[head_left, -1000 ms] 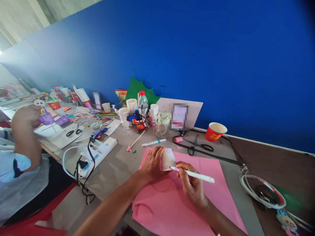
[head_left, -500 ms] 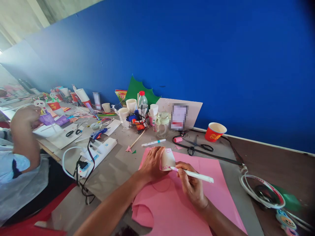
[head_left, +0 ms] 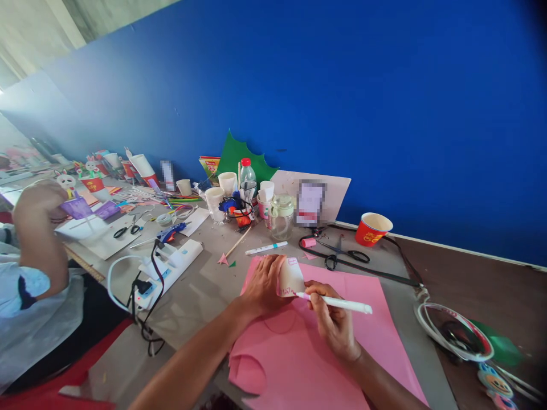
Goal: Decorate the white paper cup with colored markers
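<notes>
My left hand (head_left: pixel 264 286) is closed around the left side of a white paper cup (head_left: pixel 290 274), which rests over pink paper (head_left: pixel 316 370). Purple marks show on the cup, a small figure near its upper end and a row of strokes near its lower edge. In my right hand (head_left: pixel 332 324) is a white marker (head_left: pixel 348 304), pinched between thumb and fingers. Its purple tip meets the cup's lower right edge. A curved piece is cut from the pink paper's near left side. A second marker (head_left: pixel 266 248) lies just beyond the paper.
Black-handled scissors (head_left: pixel 350 255), a strap and a red paper cup (head_left: pixel 373 229) stand at the right. A glass jar (head_left: pixel 282 216) and bottle (head_left: pixel 247 179) are behind. A power strip (head_left: pixel 171 273) with cables lies left, near another person's arm (head_left: pixel 40 239).
The marker tip has shifted very slightly along the cup's lower edge, and the strokes there look a little denser. My left hand keeps its hold on the cup.
</notes>
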Demonstrator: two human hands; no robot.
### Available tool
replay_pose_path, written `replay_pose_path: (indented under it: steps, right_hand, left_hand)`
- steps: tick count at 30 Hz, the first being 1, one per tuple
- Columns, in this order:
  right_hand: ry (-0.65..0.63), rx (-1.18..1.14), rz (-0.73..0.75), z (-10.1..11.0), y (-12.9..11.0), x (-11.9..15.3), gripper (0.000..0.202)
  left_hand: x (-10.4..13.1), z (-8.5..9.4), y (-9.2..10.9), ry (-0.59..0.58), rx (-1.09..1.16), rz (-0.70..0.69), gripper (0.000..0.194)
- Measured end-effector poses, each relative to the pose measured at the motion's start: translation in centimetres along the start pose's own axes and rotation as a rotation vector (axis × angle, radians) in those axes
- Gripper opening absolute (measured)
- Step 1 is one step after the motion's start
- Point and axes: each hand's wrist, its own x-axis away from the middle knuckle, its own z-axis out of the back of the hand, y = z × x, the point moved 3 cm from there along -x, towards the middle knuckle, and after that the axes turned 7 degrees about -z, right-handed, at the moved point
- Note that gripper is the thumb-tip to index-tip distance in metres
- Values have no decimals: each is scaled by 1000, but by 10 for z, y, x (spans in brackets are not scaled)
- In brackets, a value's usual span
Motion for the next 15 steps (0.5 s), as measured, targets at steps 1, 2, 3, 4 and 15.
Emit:
replay_pose_path:
  steps: [1, 2, 3, 4, 15]
  right_hand:
    - [15, -14, -19, 0, 1, 0, 22]
    - [36, -29, -38, 1, 2, 0, 22]
    - [57, -41, -52, 1, 3, 0, 22]
    - [75, -49, -61, 2, 4, 0, 23]
    - [108, -58, -90, 4, 9, -1, 24]
  left_hand:
    - [0, 0, 0, 4, 0, -4, 79]
    - [0, 0, 0, 9, 0, -7, 79]
    - [0, 1, 0, 13, -1, -10, 79]
    - [0, 1, 0, 14, -1, -10, 79]
    - [2, 0, -1, 35, -10, -27, 80]
